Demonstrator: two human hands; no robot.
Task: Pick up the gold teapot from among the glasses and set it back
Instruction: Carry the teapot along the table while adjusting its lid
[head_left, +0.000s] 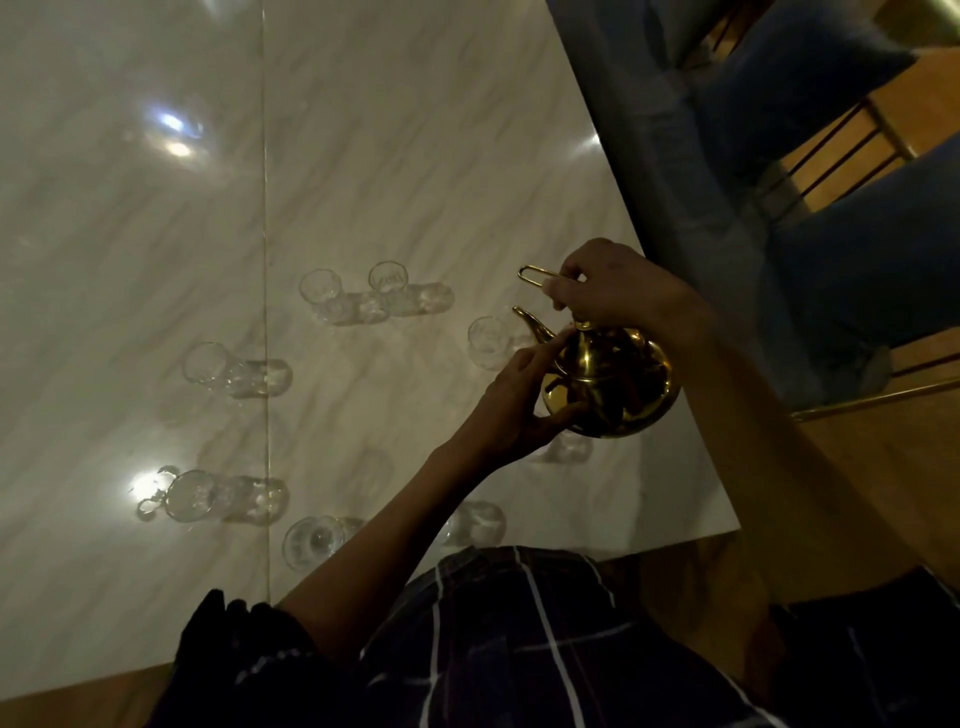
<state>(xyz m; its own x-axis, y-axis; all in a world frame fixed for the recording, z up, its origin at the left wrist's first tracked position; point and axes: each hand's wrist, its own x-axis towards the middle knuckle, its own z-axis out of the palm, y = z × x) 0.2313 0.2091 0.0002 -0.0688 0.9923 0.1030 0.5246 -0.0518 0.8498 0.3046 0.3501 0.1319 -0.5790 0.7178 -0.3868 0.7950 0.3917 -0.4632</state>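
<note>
A shiny gold teapot (613, 387) with a curved spout pointing left hangs above the right side of the glossy marble table (363, 182). My right hand (618, 291) grips its thin wire handle from above. My left hand (511, 410) presses against the pot's left flank, fingers spread along the belly and near the spout. Several clear glasses stand around it: one (488, 340) just behind the spout, one (569, 447) partly hidden beneath the pot, others further left (322, 293) (205, 364).
More glasses stand near the table's front edge (311, 540) (192, 493) (478, 522). The table's right edge runs diagonally past the teapot. Beyond it are blue upholstered seats (810, 218) and a wooden floor (857, 467). My plaid-clothed lap fills the bottom.
</note>
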